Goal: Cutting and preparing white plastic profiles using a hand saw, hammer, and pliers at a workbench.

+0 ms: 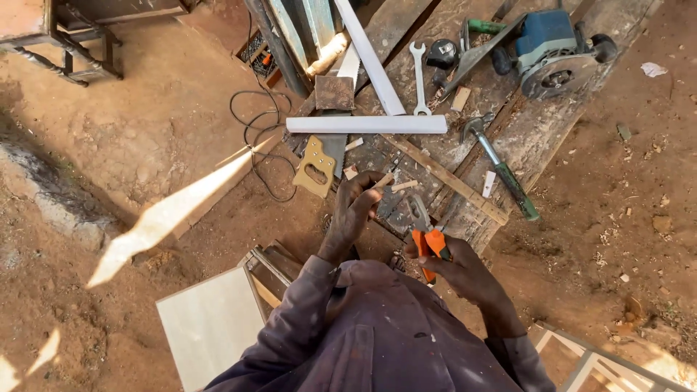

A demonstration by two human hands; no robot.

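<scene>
The left hand (357, 207) is raised over the bench (541, 127), fingers pinched on a small wood piece (383, 181). The right hand (454, 265), at 4 o'clock from it, grips orange pliers (427, 234), jaws pointing to 11 o'clock. A hammer (501, 167) lies at 2 o'clock, a saw (319, 163) at 10.

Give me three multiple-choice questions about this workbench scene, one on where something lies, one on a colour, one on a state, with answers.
1. Where is the hammer?
A. on the bench, right of the white strip
B. on the dirt floor
C. in a hand

2. What colour are the handles of the pliers?
A. blue
B. orange
C. yellow

3. What is the left hand doing?
A. resting flat and empty
B. gripping the handsaw
C. pinching a small wood piece

Answers: A, it lies on the planks; B, orange shows in the right hand; C, its fingers close on the piece.
</scene>
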